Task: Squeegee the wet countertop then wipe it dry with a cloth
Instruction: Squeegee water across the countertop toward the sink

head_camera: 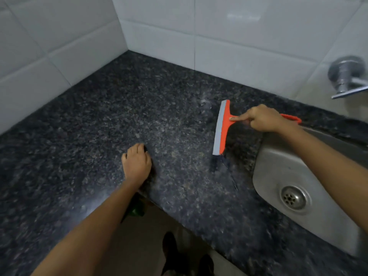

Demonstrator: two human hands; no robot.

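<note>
An orange squeegee [221, 126] with a grey rubber blade rests blade-down on the dark speckled granite countertop [123, 108], just left of the sink. My right hand [262, 118] grips its orange handle, with the index finger stretched along it toward the blade. A thin wet streak trails from the blade's near end toward the counter's front edge. Small water drops glint beyond the blade's far end. My left hand [137, 162] presses on the counter near the front edge, fingers curled, holding nothing. No cloth is in view.
A steel sink [278, 162] with a round drain [292, 198] is set into the counter at right. A chrome tap [346, 76] juts from the white tiled wall [199, 32]. Below the counter edge I see floor, my dark shoes and something green.
</note>
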